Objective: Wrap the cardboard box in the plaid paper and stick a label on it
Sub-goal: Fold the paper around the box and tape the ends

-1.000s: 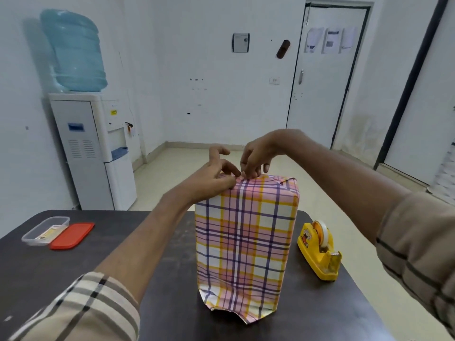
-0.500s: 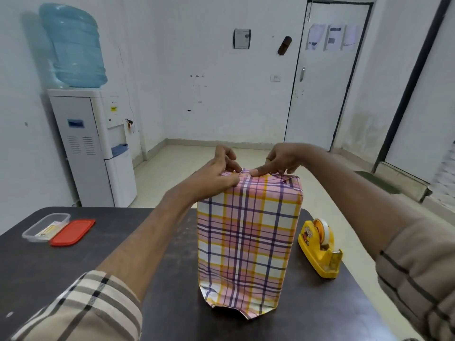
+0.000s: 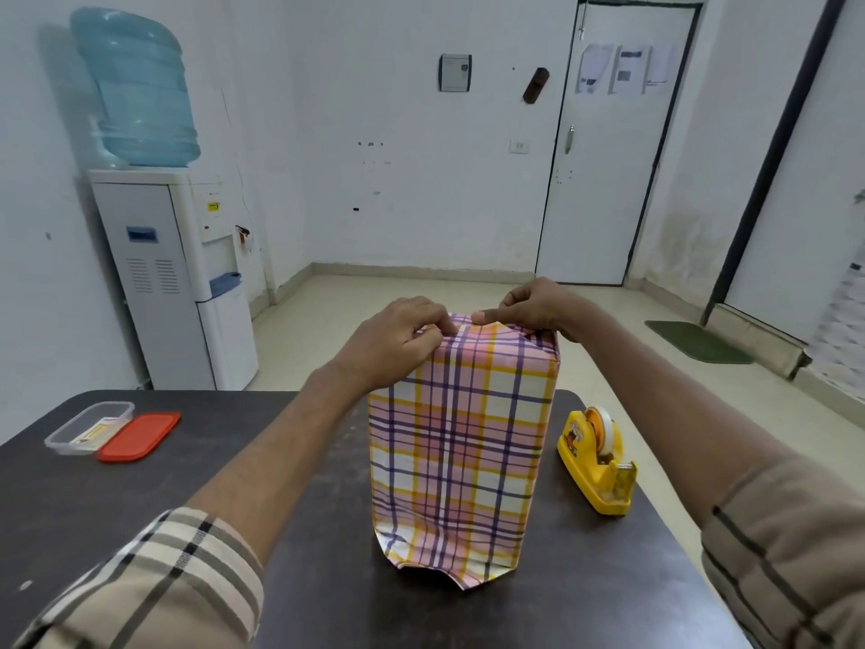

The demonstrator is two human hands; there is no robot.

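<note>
Hands pinch paper: I see my left hand [image 3: 398,334] and right hand [image 3: 538,309] both closed on plaid paper [image 3: 458,442] at the upright box top.

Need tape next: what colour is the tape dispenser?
Yellow; the tape dispenser stands right of the wrapped box, clearest in the head view.

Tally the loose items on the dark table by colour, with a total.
Plaid paper-wrapped box: 1
Yellow plastic tape dispenser: 1
Clear plastic container: 1
Red plastic lid: 1
Total: 4
</note>
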